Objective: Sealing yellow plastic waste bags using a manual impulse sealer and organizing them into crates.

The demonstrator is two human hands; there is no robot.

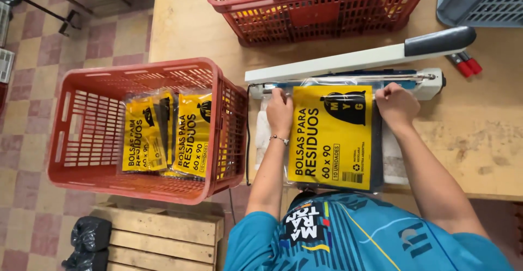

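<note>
- left hand (280, 110) and right hand (396, 105) each pinch the yellow packet (332, 135), its far edge at the open heat sealer (348, 72)
- red crate (81, 135) left, holding similar packets; wooden table (490, 129) beneath

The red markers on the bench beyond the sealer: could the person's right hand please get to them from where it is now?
Probably yes. The right hand rests on the yellow packet at the sealer; the red markers lie on bare bench just beyond, nothing between them but the sealer's end.

Yellow-labelled clear packet (332, 140) lies flat on table, top edge in open heat sealer (348, 72).
</note>
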